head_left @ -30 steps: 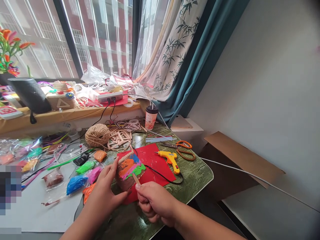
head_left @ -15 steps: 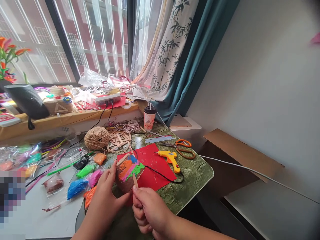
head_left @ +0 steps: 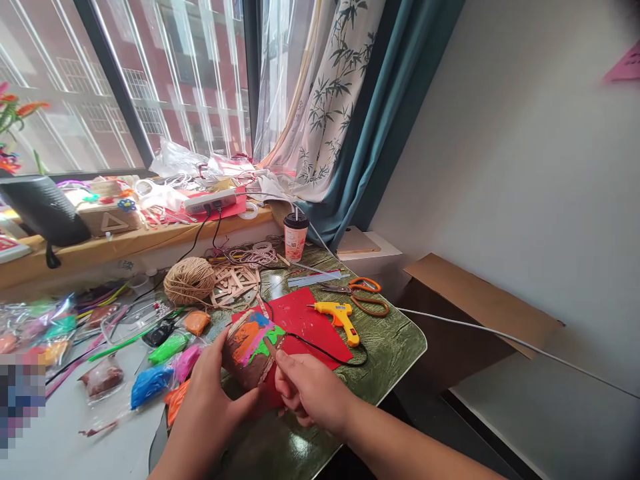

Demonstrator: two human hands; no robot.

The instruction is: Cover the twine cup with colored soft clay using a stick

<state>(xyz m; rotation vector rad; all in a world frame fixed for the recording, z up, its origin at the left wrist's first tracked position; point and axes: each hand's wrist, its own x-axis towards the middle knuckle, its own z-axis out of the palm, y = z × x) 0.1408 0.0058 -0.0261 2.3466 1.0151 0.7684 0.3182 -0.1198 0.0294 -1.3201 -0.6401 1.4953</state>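
Observation:
My left hand (head_left: 213,400) grips a brown craft piece (head_left: 250,350) covered with orange, blue, green and pink clay, holding it tilted over a red paper sheet (head_left: 305,327). Pinched in my right hand (head_left: 307,390) is a thin wooden stick (head_left: 271,349), its tip touching the green clay on the piece. Both hands hover over the near part of the green table (head_left: 390,353).
A yellow glue gun (head_left: 340,317) with a black cord lies on the red sheet, orange scissors (head_left: 367,297) behind it. A twine ball (head_left: 189,280), popsicle sticks (head_left: 233,281), a cup (head_left: 295,237) and clay bags (head_left: 150,385) lie around. A cardboard box (head_left: 475,313) sits right.
The right hand has moved up and forward, bringing the stick tip against the clay. The left hand tilted the piece slightly. The view drifted right.

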